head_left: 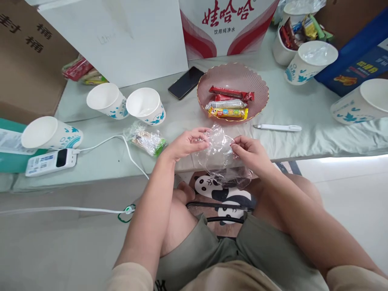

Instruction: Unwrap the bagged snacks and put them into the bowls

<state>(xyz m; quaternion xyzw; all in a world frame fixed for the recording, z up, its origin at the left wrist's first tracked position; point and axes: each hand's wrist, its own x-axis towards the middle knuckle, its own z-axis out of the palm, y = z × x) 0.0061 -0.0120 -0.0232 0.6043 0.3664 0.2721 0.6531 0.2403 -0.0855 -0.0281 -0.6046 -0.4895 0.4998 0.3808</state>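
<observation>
A crinkled clear plastic bag (220, 149) hangs between my hands over the front edge of the table. My left hand (189, 142) pinches its left side with thumb and fingers. On the other side my right hand (247, 150) grips the rim between thumb and forefinger. Just beyond them stands a pink scalloped bowl (233, 72) with several wrapped snack bars, among them a yellow-wrapped bar (228, 112). To the right of the bowl lies a white utility knife (278, 127). Left of my left hand is a clear snack packet (146, 139) with a green end.
Paper cups (147, 106) stand along the left, with more at the right. A phone (186, 82) lies behind; a white power bank (51, 162) trails a cable. White boxes (121, 36) line the back. At the right, a filled cup (283, 48) holds wrapped snacks beside a blue box (357, 60).
</observation>
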